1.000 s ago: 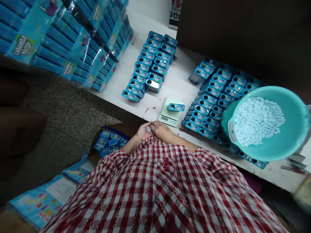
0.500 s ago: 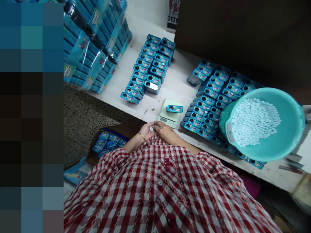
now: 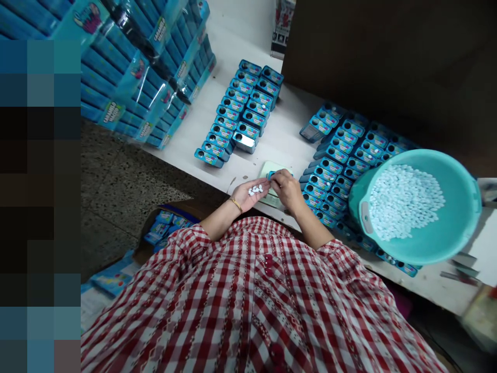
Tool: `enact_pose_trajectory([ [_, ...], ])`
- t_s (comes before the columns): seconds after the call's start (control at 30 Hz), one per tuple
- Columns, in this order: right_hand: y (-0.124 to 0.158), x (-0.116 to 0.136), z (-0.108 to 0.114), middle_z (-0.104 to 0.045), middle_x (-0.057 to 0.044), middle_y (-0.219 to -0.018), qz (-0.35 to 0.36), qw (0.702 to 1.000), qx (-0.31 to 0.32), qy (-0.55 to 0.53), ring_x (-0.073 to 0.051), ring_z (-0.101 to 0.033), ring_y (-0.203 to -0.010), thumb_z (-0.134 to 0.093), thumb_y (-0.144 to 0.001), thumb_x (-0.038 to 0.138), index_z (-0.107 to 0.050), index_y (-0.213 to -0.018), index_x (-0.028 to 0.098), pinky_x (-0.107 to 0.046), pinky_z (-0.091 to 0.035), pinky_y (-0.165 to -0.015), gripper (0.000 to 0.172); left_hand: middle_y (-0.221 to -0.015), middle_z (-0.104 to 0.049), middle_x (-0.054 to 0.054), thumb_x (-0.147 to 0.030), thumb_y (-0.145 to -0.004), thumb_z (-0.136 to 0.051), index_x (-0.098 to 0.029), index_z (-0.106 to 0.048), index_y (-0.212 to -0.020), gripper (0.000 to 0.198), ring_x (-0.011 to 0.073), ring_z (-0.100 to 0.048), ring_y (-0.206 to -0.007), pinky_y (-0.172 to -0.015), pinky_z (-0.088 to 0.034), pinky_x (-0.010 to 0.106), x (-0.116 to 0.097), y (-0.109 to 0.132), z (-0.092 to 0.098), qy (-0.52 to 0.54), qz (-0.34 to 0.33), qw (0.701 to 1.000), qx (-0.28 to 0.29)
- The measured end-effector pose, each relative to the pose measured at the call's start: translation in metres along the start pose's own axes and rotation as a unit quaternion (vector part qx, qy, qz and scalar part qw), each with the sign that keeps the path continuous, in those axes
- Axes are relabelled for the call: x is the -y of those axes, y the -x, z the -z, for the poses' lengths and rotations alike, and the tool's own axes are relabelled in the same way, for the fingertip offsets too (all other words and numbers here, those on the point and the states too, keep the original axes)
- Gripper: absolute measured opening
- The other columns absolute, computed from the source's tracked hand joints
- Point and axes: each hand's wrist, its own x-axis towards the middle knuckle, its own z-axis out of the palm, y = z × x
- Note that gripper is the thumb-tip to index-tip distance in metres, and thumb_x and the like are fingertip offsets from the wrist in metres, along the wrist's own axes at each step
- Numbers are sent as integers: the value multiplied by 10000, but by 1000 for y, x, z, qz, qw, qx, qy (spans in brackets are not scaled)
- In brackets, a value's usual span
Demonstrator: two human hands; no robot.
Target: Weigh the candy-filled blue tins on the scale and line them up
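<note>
My left hand (image 3: 244,197) is palm up, fingers stretched toward the scale, with several small white candies (image 3: 255,190) lying in it. Just beyond its fingertips, my right hand (image 3: 289,192) is closed in a pinch over a blue candy tin (image 3: 272,174). What the pinch holds is too small or hidden to make out. That tin stands on a pale green digital scale (image 3: 267,167), and my right hand covers much of both. A turquoise tub (image 3: 462,207) of the same white candies sits to the right.
Blue tins with round top holes stand in rows left of centre (image 3: 227,111) and on the right (image 3: 336,153). Wrapped display packs (image 3: 128,98) are stacked at the far left. Below the white table's edge is a carton (image 3: 145,243) of blue packs.
Both hands have moved forward and right, from the table edge to the scale. My left palm has opened flatter, showing the candies. My right hand has gone from the palm to the tin.
</note>
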Motion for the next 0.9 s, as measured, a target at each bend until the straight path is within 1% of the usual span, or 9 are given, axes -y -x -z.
enact_pose_trajectory([
  [0.13, -5, -11, 4, -600, -94, -964, -14, 1000, -14, 3, -182, -566, -890, -451, -875, 204, -635, -986, 161, -293, -464, -789, 219, -876, -690, 143, -117, -830, -460, -50, -649, -970, 245, 185, -650, -890, -839, -494, 298, -4, 0, -1, 1, -6, 1000, -6],
  [0.2, -2, -9, 6, -607, -97, -994, -21, 999, -27, 4, -187, -565, -923, -430, -889, 208, -622, -1031, 168, -304, -464, -807, 243, -874, -691, 140, -119, -834, -449, -51, -646, -962, 245, 187, -653, -879, -827, -500, 299, -5, 3, 2, 9, -2, 1000, -7],
  [0.27, 6, 1, 4, -609, -98, -1024, -5, 1000, -22, 7, -189, -557, -957, -415, -898, 211, -613, -1050, 172, -313, -462, -830, 253, -863, -692, 137, -141, -852, -422, -50, -643, -958, 261, 186, -658, -847, -799, -509, 299, -4, 6, 9, 20, 6, 1000, -4],
  [0.37, 19, 28, -8, -598, -119, -1054, 71, 995, 54, 47, -208, -533, -991, -402, -901, 205, -585, -1100, 149, -346, -457, -856, 275, -847, -694, 126, -192, -885, -373, -50, -630, -1012, 320, 169, -659, -786, -763, -514, 289, 2, 11, 22, 42, 23, 999, 0],
  [0.47, 27, 53, -27, -570, -165, -1072, 140, 977, 126, 99, -245, -512, -986, -391, -872, 116, -531, -1161, 77, -386, -465, -826, 323, -935, -689, 131, -224, -900, -344, -57, -590, -1120, 370, 178, -655, -857, -817, -500, 304, 7, 19, 35, 59, 44, 997, -8],
  [0.53, 28, 63, -39, -568, -163, -1038, 163, 971, 146, 100, -242, -517, -948, -391, -849, 71, -546, -1111, 61, -373, -474, -788, 304, -1008, -675, 141, -233, -905, -324, -60, -559, -1173, 396, 199, -640, -939, -873, -481, 338, 9, 25, 42, 65, 58, 996, -16],
  [0.63, 26, 67, -51, -572, -128, -966, 175, 968, 161, 83, -217, -529, -870, -403, -841, 65, -578, -992, 91, -340, -479, -721, 233, -1028, -667, 142, -221, -907, -304, -64, -545, -1189, 403, 211, -629, -979, -908, -462, 365, 10, 32, 52, 74, 70, 995, -23],
  [0.73, 24, 66, -58, -564, -93, -949, 162, 971, 165, 61, -180, -527, -796, -430, -841, 81, -577, -948, 142, -303, -470, -662, 192, -959, -679, 130, -208, -909, -299, -63, -573, -1131, 381, 206, -639, -946, -894, -470, 360, 11, 35, 59, 82, 63, 994, -20],
  [0.9, 26, 60, -51, -548, -62, -937, 96, 982, 154, -52, -155, -538, -808, -493, -811, 101, -581, -973, 169, -269, -473, -713, 197, -657, -649, 56, -155, -894, -335, -85, -623, -903, 297, 159, -651, -711, -807, -506, 316, 13, 31, 62, 101, 33, 994, -36],
])
